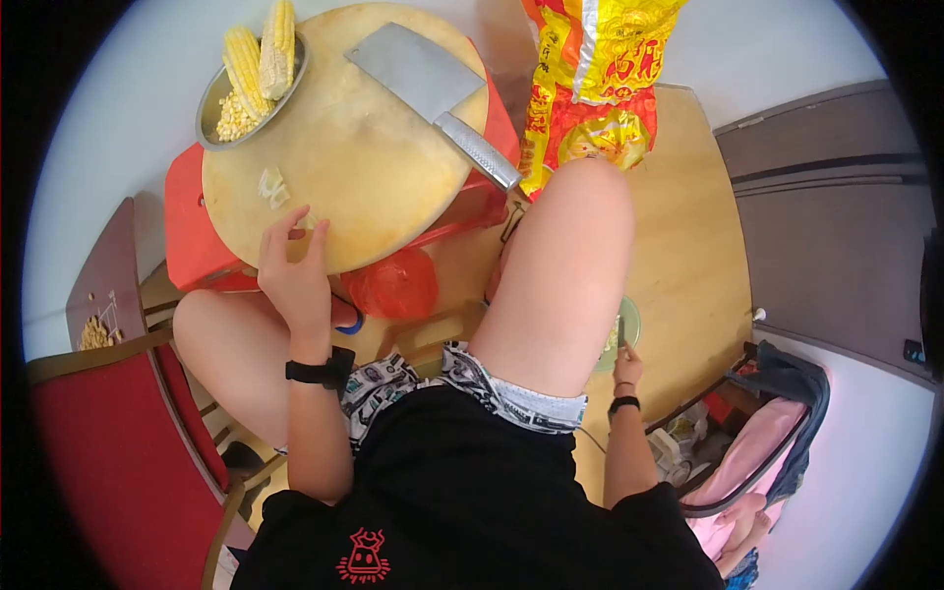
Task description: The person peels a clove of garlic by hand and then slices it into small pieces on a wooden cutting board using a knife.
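My left hand (295, 270) rests on the near edge of a round wooden cutting board (344, 147) that lies on a red stool (192, 231); its fingers curl on the rim. A steel cleaver (428, 93) lies flat on the board, and a few pale scraps (272, 187) sit near the hand. A metal bowl (211, 108) at the board's far left holds two corn cobs (261, 59) and loose kernels. My right hand (625, 369) reaches down past my raised right knee to a green plate (629, 324) on the floor; the knee hides most of it.
A yellow and red bag (595, 79) stands on the wooden floor beyond the knee. A red plastic bag (398, 285) lies under the board. A red-seated chair (118, 423) is at the left with kernels (95, 334) nearby. A pink and dark bag (762, 433) sits at the right.
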Demonstrator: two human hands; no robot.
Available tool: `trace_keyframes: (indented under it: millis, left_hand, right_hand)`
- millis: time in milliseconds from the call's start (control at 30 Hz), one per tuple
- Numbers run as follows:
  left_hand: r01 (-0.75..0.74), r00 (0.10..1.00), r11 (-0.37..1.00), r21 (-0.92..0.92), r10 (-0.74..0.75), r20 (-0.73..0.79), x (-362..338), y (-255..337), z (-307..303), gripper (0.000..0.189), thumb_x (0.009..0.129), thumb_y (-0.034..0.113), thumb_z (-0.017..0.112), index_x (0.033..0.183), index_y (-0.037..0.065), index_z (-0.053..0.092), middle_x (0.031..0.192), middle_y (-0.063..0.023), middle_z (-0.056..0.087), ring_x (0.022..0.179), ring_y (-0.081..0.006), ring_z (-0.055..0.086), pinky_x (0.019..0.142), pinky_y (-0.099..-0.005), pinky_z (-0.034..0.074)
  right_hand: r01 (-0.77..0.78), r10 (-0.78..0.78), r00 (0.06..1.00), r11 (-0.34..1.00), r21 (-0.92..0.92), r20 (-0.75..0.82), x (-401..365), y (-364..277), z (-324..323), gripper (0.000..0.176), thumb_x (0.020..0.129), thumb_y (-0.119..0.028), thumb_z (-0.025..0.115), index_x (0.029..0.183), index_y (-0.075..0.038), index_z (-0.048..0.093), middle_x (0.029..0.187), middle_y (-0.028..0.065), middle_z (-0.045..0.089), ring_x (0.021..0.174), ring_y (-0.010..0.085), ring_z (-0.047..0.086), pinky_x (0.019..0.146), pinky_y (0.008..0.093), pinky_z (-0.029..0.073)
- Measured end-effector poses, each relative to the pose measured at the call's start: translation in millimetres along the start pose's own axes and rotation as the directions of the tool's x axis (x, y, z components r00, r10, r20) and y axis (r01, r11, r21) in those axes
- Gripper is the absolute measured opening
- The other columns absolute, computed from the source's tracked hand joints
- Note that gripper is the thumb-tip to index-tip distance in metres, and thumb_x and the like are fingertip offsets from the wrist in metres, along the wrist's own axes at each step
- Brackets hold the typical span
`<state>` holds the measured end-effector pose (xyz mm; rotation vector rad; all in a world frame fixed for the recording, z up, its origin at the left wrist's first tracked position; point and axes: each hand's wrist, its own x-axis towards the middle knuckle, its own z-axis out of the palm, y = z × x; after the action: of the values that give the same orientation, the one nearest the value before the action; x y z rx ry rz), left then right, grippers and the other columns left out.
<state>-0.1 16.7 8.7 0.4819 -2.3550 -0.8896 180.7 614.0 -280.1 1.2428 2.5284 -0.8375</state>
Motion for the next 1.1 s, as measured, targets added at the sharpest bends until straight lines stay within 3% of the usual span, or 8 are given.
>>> trace_keyframes:
  millis: [233, 300, 400, 667, 800, 933, 1000, 1100]
  left_hand:
    - [-0.04, 0.999, 0.999, 0.013, 0.04, -0.015, -3.1, -1.7, 4.4, 0.032, 0.087, 0.008, 0.084, 0.119, 0.006, 0.078, 0.102, -0.0077, 0.072, 0.091, -0.0205, 0.066, 0.087, -0.0358, 0.054]
    - [0.031, 0.998, 0.999, 0.035, -0.029, -0.053, -5.8, -5.6, 8.4, 0.035, 0.085, 0.012, 0.087, 0.119, 0.009, 0.078, 0.102, -0.008, 0.073, 0.091, -0.0218, 0.067, 0.087, -0.0372, 0.054]
    - [-0.03, 0.999, 0.999, 0.028, 0.03, -0.018, -4.8, -4.0, 3.6, 0.036, 0.082, 0.014, 0.087, 0.117, 0.01, 0.078, 0.105, -0.007, 0.075, 0.093, -0.0247, 0.069, 0.089, -0.0394, 0.053]
    - [-0.144, 0.989, 0.99, -0.008, 0.144, 0.043, 0.2, -1.8, -7.2, 0.028, 0.086, 0.004, 0.076, 0.114, 0.01, 0.078, 0.102, -0.007, 0.074, 0.093, -0.0248, 0.067, 0.091, -0.0383, 0.053]
    - [-0.172, 0.98, 0.985, -0.005, 0.171, 0.097, 9.3, -1.1, -8.4, 0.025, 0.087, 0.005, 0.076, 0.112, 0.008, 0.078, 0.097, -0.0057, 0.073, 0.089, -0.0248, 0.066, 0.087, -0.0397, 0.053]
    - [-0.116, 0.984, 0.992, -0.044, 0.12, 0.132, 11.4, 2.3, -4.8, 0.022, 0.088, 0.007, 0.078, 0.11, 0.006, 0.078, 0.085, -0.0051, 0.072, 0.081, -0.0233, 0.064, 0.081, -0.0401, 0.051]
    - [-0.061, 0.986, 0.996, -0.059, 0.069, 0.154, 10.3, 6.2, -6.6, 0.021, 0.089, 0.007, 0.077, 0.109, 0.006, 0.078, 0.083, -0.0053, 0.072, 0.079, -0.0225, 0.064, 0.08, -0.0399, 0.051]
    - [0.007, 0.99, 0.998, -0.063, 0.001, 0.138, 9.6, 5.3, -8.0, 0.018, 0.089, 0.007, 0.078, 0.107, 0.006, 0.08, 0.082, -0.0058, 0.073, 0.076, -0.022, 0.064, 0.076, -0.0379, 0.051]
  right_hand:
    - [-0.036, -0.016, 0.981, 0.965, -0.26, -0.195, -8.3, -7.8, 35.8, 0.039, 0.101, -0.027, 0.059, 0.135, -0.02, 0.076, 0.102, 0.0258, 0.076, 0.092, 0.044, 0.074, 0.079, 0.0522, 0.059]
    - [-0.059, -0.004, 0.964, 0.972, -0.228, -0.267, 17.1, 1.9, 30.3, 0.038, 0.103, -0.028, 0.057, 0.135, -0.018, 0.076, 0.104, 0.0244, 0.077, 0.087, 0.0378, 0.074, 0.073, 0.0486, 0.057]
    - [0.226, -0.042, 0.877, 0.916, 0.333, -0.479, 18.4, -45.1, -8.2, 0.041, 0.108, -0.027, 0.06, 0.14, -0.003, 0.071, 0.081, 0.0026, 0.066, 0.071, 0.0142, 0.053, 0.06, 0.0346, 0.045]
    - [0.434, -0.342, 0.893, 0.481, 0.762, -0.292, -148.0, -309.3, -156.4, 0.046, 0.107, -0.009, 0.061, 0.153, -0.002, 0.058, 0.082, -0.0094, 0.046, 0.067, -0.0001, 0.037, 0.056, 0.019, 0.027]
    - [0.33, -0.502, 0.864, 0.621, 0.711, 0.037, -231.6, -386.8, -136.1, 0.049, 0.105, -0.005, 0.058, 0.154, -0.003, 0.057, 0.092, -0.0086, 0.058, 0.071, -0.0008, 0.041, 0.06, 0.0177, 0.031]
    - [0.365, -0.731, 0.612, 0.6, 0.711, 0.302, -291.2, -444.5, -72.2, 0.046, 0.107, -0.004, 0.059, 0.153, -0.001, 0.057, 0.113, -0.0074, 0.064, 0.082, 0.0039, 0.051, 0.071, 0.0201, 0.044]
    - [0.566, -0.766, 0.573, 0.627, 0.536, 0.291, -298.5, -453.8, -41.1, 0.047, 0.104, -0.001, 0.06, 0.151, -0.007, 0.061, 0.08, 0.0117, 0.064, 0.069, 0.012, 0.055, 0.066, 0.0274, 0.048]
    - [0.706, -0.84, 0.504, 0.536, 0.463, 0.203, -312.7, -473.4, -29.9, 0.045, 0.102, -0.001, 0.062, 0.147, -0.009, 0.064, 0.08, 0.0243, 0.061, 0.065, 0.029, 0.063, 0.067, 0.0363, 0.052]
